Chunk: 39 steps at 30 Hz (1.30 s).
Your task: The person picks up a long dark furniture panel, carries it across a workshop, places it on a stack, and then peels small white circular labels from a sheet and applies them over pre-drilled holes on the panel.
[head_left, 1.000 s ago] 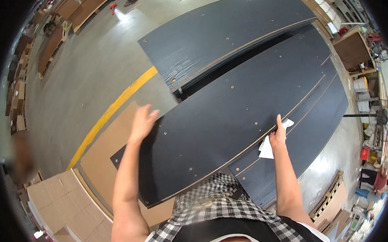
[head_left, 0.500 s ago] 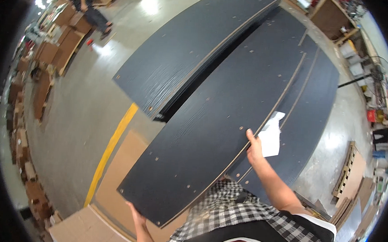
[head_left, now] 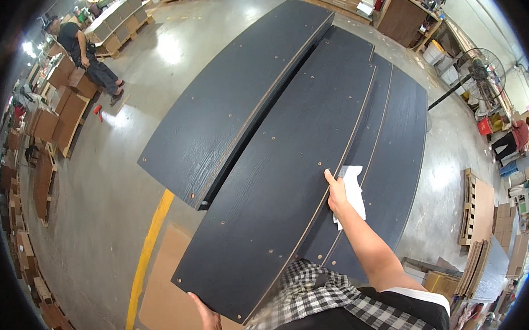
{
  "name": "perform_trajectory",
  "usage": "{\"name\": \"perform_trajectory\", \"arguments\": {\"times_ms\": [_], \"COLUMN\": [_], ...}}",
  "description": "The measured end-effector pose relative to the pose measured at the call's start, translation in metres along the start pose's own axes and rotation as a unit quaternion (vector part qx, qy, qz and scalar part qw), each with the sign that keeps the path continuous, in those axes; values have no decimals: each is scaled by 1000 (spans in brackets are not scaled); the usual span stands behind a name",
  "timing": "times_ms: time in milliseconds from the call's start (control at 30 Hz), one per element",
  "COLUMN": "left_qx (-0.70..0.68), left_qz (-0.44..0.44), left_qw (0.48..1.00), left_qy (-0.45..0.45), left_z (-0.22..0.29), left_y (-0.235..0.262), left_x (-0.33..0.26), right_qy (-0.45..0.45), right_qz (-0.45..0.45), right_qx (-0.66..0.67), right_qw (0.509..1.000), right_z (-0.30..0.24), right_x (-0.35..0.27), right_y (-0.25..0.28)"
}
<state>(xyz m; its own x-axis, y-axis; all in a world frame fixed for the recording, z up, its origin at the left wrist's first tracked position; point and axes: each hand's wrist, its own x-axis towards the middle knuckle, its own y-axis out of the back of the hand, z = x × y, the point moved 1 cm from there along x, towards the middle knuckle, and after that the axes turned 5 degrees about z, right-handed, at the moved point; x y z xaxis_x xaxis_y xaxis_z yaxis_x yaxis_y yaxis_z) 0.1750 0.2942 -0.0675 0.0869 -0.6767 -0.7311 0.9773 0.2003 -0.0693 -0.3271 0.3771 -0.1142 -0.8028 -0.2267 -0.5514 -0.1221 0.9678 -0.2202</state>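
Observation:
A long dark panel (head_left: 276,171) with wood grain and small holes lies slantwise in front of me, its near end sticking out past the boards beside it. My left hand (head_left: 206,317) grips its near end from below, thumb along the edge. On the right long edge, my right hand (head_left: 336,194) is closed, thumb on top and fingers hidden underneath. A crumpled white sheet, paper or cloth (head_left: 354,198), shows beside that hand, and whether it is pinched there I cannot tell. Another dark panel (head_left: 232,104) lies to the left across a narrow gap; more dark panels (head_left: 398,153) lie to the right.
Brown cardboard (head_left: 165,273) and a yellow floor line (head_left: 148,260) lie at near left. A person (head_left: 83,51) is at far left by stacked boxes, a red tool (head_left: 98,112) on the floor nearby. A stand fan (head_left: 481,74) and a pallet (head_left: 467,203) are at right.
My view has tilted up, showing more of the room. The gripped panel's near end sticks out less past the left panel. Both hands keep their hold; the white sheet stays beside my right hand.

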Motion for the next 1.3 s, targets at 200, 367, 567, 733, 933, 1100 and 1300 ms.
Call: {"name": "perform_trajectory", "arguments": {"times_ms": [200, 367, 567, 733, 933, 1100, 1300], "left_qx": [23, 27, 19, 1, 36, 44, 121], "left_qz": [-95, -151, -161, -186, -118, -175, -107], "left_qw": [994, 988, 986, 982, 990, 982, 987], "left_qy": [41, 36, 31, 46, 65, 56, -5], "left_z": [-21, -20, -25, -24, -37, -28, -50], "left_y": [-53, -120, -176, -206, -204, -221, -212], "left_x": [16, 8, 10, 13, 31, 27, 32], "right_qy": [34, 49, 41, 57, -1, -2, -43], "right_qz": [46, 57, 78, 86, 53, 0, 3], "right_qx": [-49, -34, -52, -36, 14, -39, -63], "right_qw": [997, 997, 995, 994, 999, 999, 997], "right_z": [-12, -41, -73, -81, -108, -113, -84], "right_x": [48, 100, 150, 188, 180, 194, 123], "right_y": [-3, -1, -8, -2, -18, -2, -8]}}
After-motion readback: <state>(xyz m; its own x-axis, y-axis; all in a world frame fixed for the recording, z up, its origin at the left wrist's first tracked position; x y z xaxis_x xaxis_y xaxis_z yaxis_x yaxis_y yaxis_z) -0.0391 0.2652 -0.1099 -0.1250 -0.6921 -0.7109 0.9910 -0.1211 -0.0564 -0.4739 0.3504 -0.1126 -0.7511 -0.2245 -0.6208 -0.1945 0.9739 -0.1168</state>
